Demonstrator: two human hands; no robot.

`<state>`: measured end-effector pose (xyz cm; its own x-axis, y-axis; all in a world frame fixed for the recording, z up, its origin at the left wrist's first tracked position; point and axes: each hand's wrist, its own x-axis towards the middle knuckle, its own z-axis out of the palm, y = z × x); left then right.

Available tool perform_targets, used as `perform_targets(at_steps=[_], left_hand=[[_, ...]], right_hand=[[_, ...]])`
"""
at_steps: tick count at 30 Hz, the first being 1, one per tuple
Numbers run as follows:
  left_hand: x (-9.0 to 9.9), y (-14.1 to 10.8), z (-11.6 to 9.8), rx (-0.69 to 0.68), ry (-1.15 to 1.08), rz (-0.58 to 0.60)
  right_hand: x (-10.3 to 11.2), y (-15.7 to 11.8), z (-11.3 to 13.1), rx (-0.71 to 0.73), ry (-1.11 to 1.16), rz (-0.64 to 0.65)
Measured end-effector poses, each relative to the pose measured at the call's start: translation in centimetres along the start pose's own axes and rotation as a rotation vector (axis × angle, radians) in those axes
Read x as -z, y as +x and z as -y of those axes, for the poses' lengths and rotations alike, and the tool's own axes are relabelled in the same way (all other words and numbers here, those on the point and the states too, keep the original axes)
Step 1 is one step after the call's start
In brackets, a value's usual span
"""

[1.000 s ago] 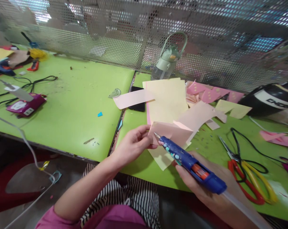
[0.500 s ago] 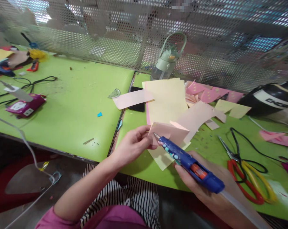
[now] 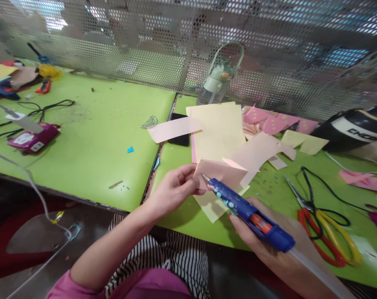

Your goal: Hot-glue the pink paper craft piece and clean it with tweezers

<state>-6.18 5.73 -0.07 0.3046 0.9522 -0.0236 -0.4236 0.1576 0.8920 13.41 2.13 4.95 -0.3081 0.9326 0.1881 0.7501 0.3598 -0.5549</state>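
My left hand (image 3: 172, 189) pinches the near left edge of a folded pink paper piece (image 3: 222, 172), thumb on top and fingers (image 3: 188, 170) underneath, so the sheet stands lifted off the counter (image 3: 91, 137) and tilted toward me, its face open to the nozzle. My right hand (image 3: 257, 232) is wrapped around a blue hot glue gun (image 3: 247, 209), fingers curled shut under the body by the orange trigger, a clear glue stick (image 3: 319, 274) trailing out behind. The metal tip touches the paper just right of my left thumb; held low and slanted, it reaches the surface without blocking my view.

Beyond my fingers lies a stack of pale yellow sheets (image 3: 218, 128) with a pink strip (image 3: 172, 128) across a black phone (image 3: 178, 139), and farther back a green water bottle (image 3: 219, 77) against the perforated metal screen (image 3: 284, 62). To the right of my right hand rest red and yellow scissors (image 3: 325, 224), and past them a black helmet-like object (image 3: 359, 128) with white lettering, too cut off to read. Far left of my left hand sits a magenta device (image 3: 34, 139) with labels I cannot make out.
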Motion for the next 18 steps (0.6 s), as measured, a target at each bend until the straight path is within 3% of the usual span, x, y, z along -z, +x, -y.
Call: perform_targets(at_steps=[10,18], left_hand=[[0.04,-0.03,0.08,-0.004,0.018,0.015],[0.07,0.00,0.14,0.004,0.018,0.009]], right_hand=[[0.07,0.04,0.72,0.001,-0.034,-0.025],[0.00,0.25,-0.08,0.067,-0.048,-0.036]])
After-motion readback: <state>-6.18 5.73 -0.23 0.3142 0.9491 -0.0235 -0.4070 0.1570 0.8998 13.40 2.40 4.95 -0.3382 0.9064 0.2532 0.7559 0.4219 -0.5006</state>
